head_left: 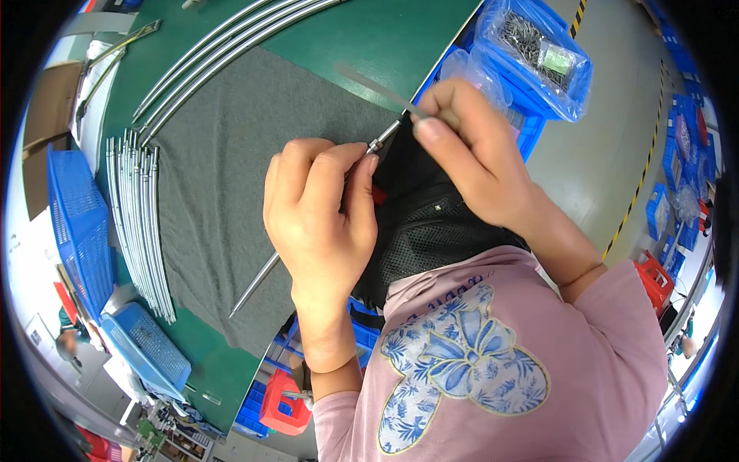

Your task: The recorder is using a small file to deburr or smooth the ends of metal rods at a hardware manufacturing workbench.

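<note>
The left hand (319,208) has its fingers closed around a metal rod (256,285), with thumb and forefinger pinched near the upper end, just beside a stepped fitting (375,145). The rod lies slantwise over a dark cloth (223,177) on a green table (339,42); its lower end points toward the near left, and its upper end rises beside the right hand (489,158).

The right hand's thumb and forefinger are pinched together on a thin grey strip (377,89), blurred along its length. Whether the strip or those fingertips touch the rod's tip cannot be determined.

Progress: one rod is in hand, and work at its fitted end appears under way. The fitting is on the rod; whether it is fully seated or tightened cannot be confirmed. A bundle of rods (138,231) lies left of the cloth, and several long rods (231,58) lie at the far side. Nothing visible establishes which group is finished and which is waiting, so the remaining count is undetermined. A blue bin (573,94) at the far right holds many small metal parts (522,37), suggesting supply is ample.
</note>
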The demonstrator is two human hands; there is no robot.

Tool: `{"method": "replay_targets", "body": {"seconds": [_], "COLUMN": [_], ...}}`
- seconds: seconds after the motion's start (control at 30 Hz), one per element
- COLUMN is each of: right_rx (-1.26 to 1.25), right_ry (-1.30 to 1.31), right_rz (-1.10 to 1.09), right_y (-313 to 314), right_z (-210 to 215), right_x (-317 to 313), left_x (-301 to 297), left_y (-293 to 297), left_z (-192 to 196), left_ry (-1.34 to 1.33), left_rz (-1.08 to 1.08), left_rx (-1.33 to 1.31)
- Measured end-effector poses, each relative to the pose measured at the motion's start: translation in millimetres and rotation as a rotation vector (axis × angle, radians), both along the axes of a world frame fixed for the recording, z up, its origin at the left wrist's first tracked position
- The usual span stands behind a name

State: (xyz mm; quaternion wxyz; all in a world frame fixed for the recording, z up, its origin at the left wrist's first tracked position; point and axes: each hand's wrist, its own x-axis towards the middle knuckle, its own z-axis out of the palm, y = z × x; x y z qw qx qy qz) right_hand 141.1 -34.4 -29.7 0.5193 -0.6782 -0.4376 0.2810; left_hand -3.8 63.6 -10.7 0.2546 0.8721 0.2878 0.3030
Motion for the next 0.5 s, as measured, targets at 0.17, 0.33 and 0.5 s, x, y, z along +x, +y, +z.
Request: {"method": "replay_targets", "body": {"seconds": [0.17,0.33,0.5], "right_rx": [-0.11,-0.028,0.055], "right_ry": [0.335,0.237,0.133], "right_rz": [0.014,0.072,0.01], "right_y": [-18,-18,-14], "right_z": [4,-7,-14], "right_x": [-26,-33,-36], "left_x": [1,2,3], "left_y": [-3,-3,-5], "left_z": [-2,-4,-6], "left_ry": [-0.008,-0.036,-0.061], "left_rz": [0.028,0.019,0.03], "left_rx": [0.064,0.051,0.039]}}
